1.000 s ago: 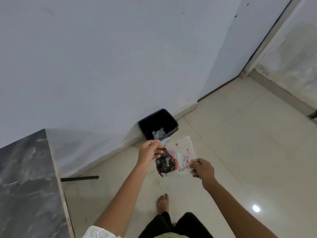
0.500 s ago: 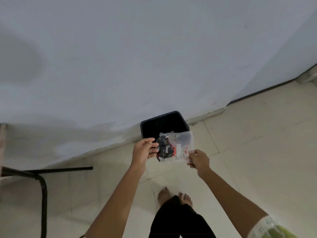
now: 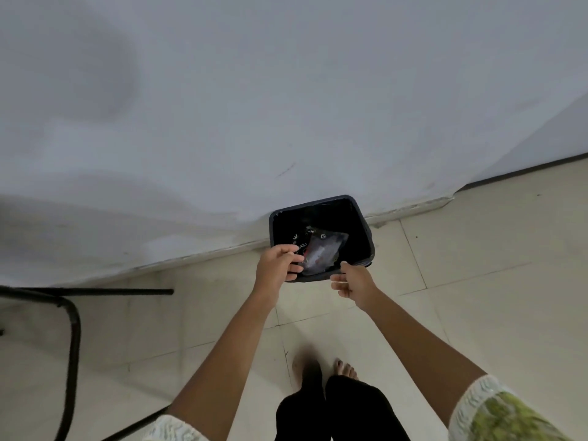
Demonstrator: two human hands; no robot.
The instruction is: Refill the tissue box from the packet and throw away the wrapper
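The tissue wrapper [image 3: 323, 253], clear plastic with a black and red print, lies tilted inside the black bin [image 3: 362, 227] that stands on the floor against the wall. My left hand [image 3: 277, 265] hovers over the bin's near left rim, fingers loosely spread right beside the wrapper's edge, seemingly apart from it. My right hand [image 3: 352, 281] is just in front of the near rim, fingers loosely curled and holding nothing. The tissue box is out of view.
A white wall rises right behind the bin. The black metal legs of a table [image 3: 71, 326] stand at the left. My bare feet [image 3: 345, 370] are on the pale tiled floor [image 3: 477, 281] a short step from the bin.
I have stepped closer to the bin. The wrapper, held between both hands half a second ago, has dropped into the bin, and my right hand has pulled back from it.
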